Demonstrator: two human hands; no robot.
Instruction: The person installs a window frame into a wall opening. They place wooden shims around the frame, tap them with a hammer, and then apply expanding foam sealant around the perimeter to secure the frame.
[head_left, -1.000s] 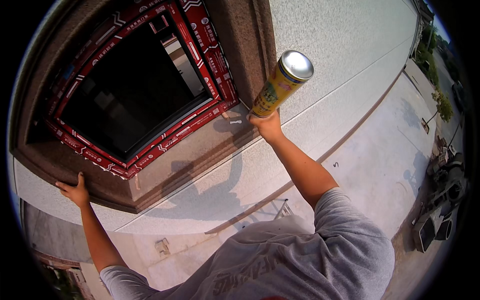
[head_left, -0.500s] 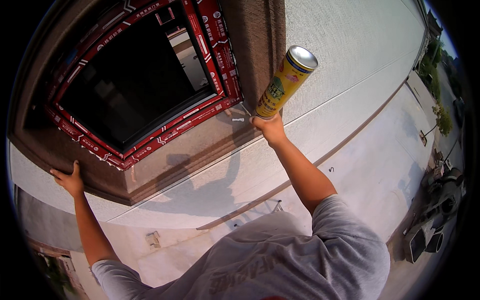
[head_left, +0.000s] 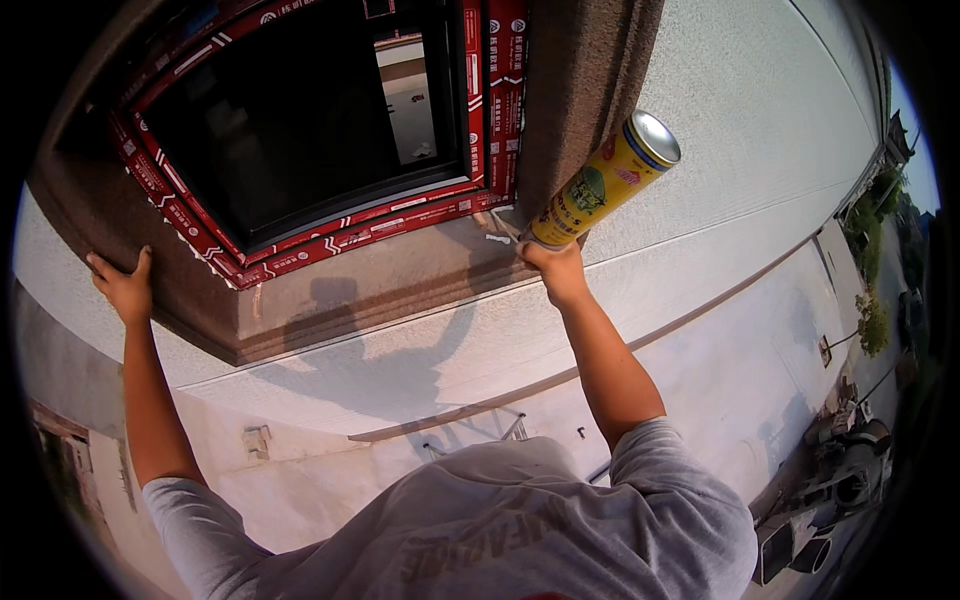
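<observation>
My right hand [head_left: 557, 265] is closed round the grip under a yellow foam can [head_left: 597, 193], which stands upside down and leans right, its silver base up. The foam gun's body is mostly hidden by the hand and can; a thin barrel [head_left: 507, 226] points at the lower right corner of the window. Red printed protective film covers the window frame [head_left: 400, 217]. On the left, my left hand [head_left: 127, 288] lies with spread fingers against the outer edge of the brown window surround [head_left: 205, 325], holding nothing.
A small white piece [head_left: 497, 238] lies on the sill near the barrel. White textured wall [head_left: 730, 130] surrounds the moulding. Far below are pale ground [head_left: 690, 380], a ladder's metal end [head_left: 515, 425] and dark machinery [head_left: 835, 490] at the right.
The window and surround have shifted up in view as my head moved. My right hand and the can sit slightly farther right and lower; my left hand keeps its place on the surround's edge.
</observation>
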